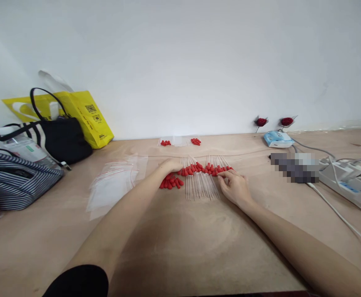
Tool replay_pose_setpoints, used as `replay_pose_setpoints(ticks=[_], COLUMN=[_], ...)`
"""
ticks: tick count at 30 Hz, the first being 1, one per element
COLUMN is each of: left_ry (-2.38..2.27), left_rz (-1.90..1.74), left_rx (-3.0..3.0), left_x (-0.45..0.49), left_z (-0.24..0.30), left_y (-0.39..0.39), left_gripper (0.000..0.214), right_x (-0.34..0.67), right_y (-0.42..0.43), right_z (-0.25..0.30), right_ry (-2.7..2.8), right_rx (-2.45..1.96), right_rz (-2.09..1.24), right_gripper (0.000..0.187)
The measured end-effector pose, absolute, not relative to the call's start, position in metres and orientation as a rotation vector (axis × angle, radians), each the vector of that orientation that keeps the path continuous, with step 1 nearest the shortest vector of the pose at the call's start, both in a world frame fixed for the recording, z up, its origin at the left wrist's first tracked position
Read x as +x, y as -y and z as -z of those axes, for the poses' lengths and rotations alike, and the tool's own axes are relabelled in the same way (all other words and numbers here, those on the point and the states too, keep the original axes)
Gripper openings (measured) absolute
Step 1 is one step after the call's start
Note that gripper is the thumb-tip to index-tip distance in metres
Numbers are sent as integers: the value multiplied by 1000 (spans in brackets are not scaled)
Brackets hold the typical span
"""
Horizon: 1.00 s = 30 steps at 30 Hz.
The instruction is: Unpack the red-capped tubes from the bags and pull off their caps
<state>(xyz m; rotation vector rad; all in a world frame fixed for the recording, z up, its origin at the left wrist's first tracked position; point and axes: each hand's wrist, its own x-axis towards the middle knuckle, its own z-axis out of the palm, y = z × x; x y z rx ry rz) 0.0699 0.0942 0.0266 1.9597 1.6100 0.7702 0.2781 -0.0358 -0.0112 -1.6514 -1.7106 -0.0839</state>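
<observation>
A row of thin clear droppers (201,187) with red rubber bulbs (195,168) lies on the wooden table, some tubes pointing toward me and others away. My left hand (169,166) rests at the row's left end, its fingertips hidden at the bulbs. At the right end, my right hand (235,186) touches the bulbs with bent fingers, thumb slightly apart from the index finger; nothing shows within its grasp. Loose red bulbs (170,182) form a pile just below my left hand. Left of my forearm lie overlapping clear zip bags (111,183).
Small bags with red bulbs (195,142) lie near the wall. At left stand a striped bag (22,181), a black handbag (66,140) and a yellow bag (90,119). At right are a tissue pack (278,139), a power strip (349,187), cables and two dark red roses (261,122).
</observation>
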Motion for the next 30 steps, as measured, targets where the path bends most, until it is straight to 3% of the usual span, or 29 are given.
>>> replay_pose_setpoints(ticks=[8,15,22,30], left_ry=[-1829,-1168,-833,-815], left_rz=[-669,-869,-1160,-1128], left_rx=[2274,3135,3252,3133], left_x=[44,30,38,38], left_z=[-64,-16,5,3], left_y=[-38,25,32,32], left_gripper=[6,19,16,18], right_x=[278,271,250,243], right_y=[35,43,52,50], right_z=[13,8,7,13], right_ry=[1675,1917,2209,2201], right_rx=[-1436,-1097,-954,-832], right_rz=[119,318,389,398], right_gripper=[22,43,24,24])
